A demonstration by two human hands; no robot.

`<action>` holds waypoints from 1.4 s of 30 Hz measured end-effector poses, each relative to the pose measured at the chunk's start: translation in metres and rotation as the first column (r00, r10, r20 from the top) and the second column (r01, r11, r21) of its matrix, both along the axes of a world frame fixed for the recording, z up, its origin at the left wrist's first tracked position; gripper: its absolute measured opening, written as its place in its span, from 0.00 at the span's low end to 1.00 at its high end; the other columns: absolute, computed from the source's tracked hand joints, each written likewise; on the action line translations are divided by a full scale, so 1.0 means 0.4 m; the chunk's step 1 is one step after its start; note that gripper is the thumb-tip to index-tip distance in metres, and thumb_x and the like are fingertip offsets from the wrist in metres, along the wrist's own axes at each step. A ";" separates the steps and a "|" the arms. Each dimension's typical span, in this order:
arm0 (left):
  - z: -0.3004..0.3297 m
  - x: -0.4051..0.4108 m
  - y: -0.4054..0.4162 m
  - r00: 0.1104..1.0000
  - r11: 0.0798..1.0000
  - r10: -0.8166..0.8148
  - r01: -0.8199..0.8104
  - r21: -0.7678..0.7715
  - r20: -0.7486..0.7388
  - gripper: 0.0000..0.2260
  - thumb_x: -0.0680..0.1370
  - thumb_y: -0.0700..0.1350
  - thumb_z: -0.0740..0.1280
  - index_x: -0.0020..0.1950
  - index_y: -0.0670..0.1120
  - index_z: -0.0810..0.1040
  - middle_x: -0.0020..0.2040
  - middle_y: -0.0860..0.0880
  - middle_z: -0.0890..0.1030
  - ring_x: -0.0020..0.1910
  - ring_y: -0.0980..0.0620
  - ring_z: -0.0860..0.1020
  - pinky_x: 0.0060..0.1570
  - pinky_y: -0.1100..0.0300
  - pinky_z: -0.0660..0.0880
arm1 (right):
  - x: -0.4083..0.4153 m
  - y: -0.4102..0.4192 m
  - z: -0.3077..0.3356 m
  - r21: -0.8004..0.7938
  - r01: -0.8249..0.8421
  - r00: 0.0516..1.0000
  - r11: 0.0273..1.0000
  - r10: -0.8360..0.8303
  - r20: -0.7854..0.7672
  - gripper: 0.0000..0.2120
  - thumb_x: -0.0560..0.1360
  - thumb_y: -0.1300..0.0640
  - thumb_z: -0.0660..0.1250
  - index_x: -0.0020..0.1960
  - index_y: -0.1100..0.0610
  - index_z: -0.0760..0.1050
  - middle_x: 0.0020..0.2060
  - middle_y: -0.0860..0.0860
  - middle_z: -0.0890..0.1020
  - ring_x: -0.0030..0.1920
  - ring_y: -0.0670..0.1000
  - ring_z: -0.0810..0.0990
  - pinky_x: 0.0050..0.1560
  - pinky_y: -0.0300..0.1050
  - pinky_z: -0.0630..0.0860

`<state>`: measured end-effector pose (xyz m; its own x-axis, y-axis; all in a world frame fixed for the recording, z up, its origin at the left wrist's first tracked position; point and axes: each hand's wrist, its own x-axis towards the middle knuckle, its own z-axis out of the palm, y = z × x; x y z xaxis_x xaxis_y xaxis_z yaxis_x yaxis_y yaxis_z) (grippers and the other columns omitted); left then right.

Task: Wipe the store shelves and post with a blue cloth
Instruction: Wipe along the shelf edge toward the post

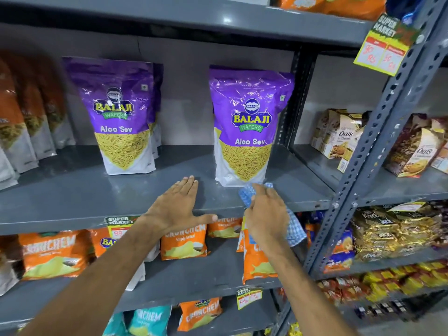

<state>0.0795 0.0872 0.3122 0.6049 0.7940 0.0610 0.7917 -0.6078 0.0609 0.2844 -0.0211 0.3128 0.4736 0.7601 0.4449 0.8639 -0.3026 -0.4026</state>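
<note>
A grey metal shelf (pixel 72 200) runs across the middle of the view. My right hand (pixel 265 214) grips a blue checked cloth (pixel 294 229) at the shelf's front edge, just below a purple Aloo Sev bag (pixel 249 127). Part of the cloth lies on the shelf, and the rest hangs over the edge under my palm. My left hand (pixel 177 204) lies flat on the shelf with fingers spread, holding nothing. A grey perforated post (pixel 373 141) rises at the right, apart from both hands.
A second purple Aloo Sev bag (pixel 121 117) stands at the left middle, with orange-brown bags (pixel 24 122) further left. Orange chip packets (pixel 184 241) fill the shelf below. Oats boxes (pixel 339 134) sit right of the post. A yellow price tag (pixel 385 44) hangs at the upper right.
</note>
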 end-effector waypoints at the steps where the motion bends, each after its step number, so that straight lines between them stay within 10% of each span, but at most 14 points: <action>1: -0.002 -0.016 0.002 1.000 1.000 0.002 -0.002 0.004 0.001 0.62 0.66 0.86 0.44 0.85 0.43 0.42 0.87 0.46 0.44 0.85 0.49 0.44 0.82 0.55 0.44 | -0.039 0.001 0.002 -0.009 -0.022 1.000 1.000 0.022 -0.001 0.27 0.72 0.61 0.67 0.71 0.54 0.72 0.63 0.55 0.80 0.65 0.58 0.76 0.65 0.53 0.74; 11: -0.004 -0.315 -0.024 0.987 0.987 0.160 -0.160 0.012 -0.005 0.69 0.57 0.88 0.35 0.85 0.40 0.43 0.86 0.43 0.44 0.85 0.47 0.44 0.83 0.53 0.43 | -0.234 0.133 0.056 -0.019 -0.273 0.962 0.962 0.272 -0.022 0.27 0.76 0.61 0.64 0.73 0.46 0.69 0.61 0.55 0.81 0.61 0.61 0.80 0.53 0.55 0.78; 16: -0.027 -0.369 -0.044 0.990 0.986 0.140 -0.138 0.091 -0.023 0.55 0.74 0.80 0.50 0.84 0.39 0.44 0.86 0.42 0.46 0.85 0.46 0.44 0.83 0.53 0.42 | -0.254 0.178 0.033 -0.155 -0.298 0.949 0.942 0.310 0.058 0.27 0.75 0.62 0.63 0.74 0.50 0.69 0.65 0.55 0.79 0.63 0.62 0.79 0.57 0.55 0.78; 28: -0.188 -0.442 -0.186 0.967 0.894 0.146 -0.219 0.390 0.209 0.43 0.82 0.67 0.58 0.84 0.37 0.51 0.86 0.39 0.51 0.85 0.42 0.49 0.84 0.43 0.51 | -0.472 0.121 -0.076 0.105 -0.755 0.654 0.647 0.731 0.195 0.20 0.81 0.58 0.65 0.71 0.48 0.75 0.70 0.47 0.78 0.71 0.48 0.75 0.70 0.47 0.73; 34: -0.425 -0.424 -0.250 0.976 0.964 0.075 -0.124 0.237 0.205 0.42 0.81 0.63 0.61 0.83 0.35 0.53 0.85 0.37 0.51 0.85 0.41 0.49 0.83 0.42 0.55 | -0.401 0.041 -0.325 -0.015 -0.851 0.512 0.524 0.837 0.195 0.25 0.78 0.64 0.68 0.73 0.46 0.73 0.73 0.46 0.75 0.71 0.47 0.75 0.65 0.42 0.76; 37: -0.559 -0.390 -0.249 0.983 0.984 0.077 -0.102 0.144 0.168 0.43 0.81 0.64 0.61 0.83 0.35 0.55 0.85 0.37 0.54 0.85 0.41 0.53 0.83 0.46 0.53 | -0.330 0.044 -0.468 -0.189 -0.787 0.586 0.587 0.807 0.067 0.27 0.77 0.60 0.71 0.72 0.42 0.72 0.72 0.42 0.75 0.64 0.46 0.80 0.49 0.40 0.78; 42: -0.727 -0.312 -0.185 0.987 0.993 0.118 -0.115 -0.036 0.110 0.43 0.81 0.67 0.55 0.81 0.33 0.60 0.83 0.35 0.59 0.83 0.38 0.59 0.80 0.44 0.59 | -0.211 0.118 -0.634 -0.362 -0.702 0.685 0.613 0.721 -0.106 0.21 0.82 0.55 0.64 0.74 0.43 0.71 0.74 0.44 0.73 0.67 0.50 0.78 0.54 0.49 0.77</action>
<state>-0.0453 0.0133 0.0215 0.4986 0.8612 0.0987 0.8444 -0.5083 0.1691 0.1999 0.0260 0.0592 -0.2964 0.9511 0.0869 0.8829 0.3075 -0.3549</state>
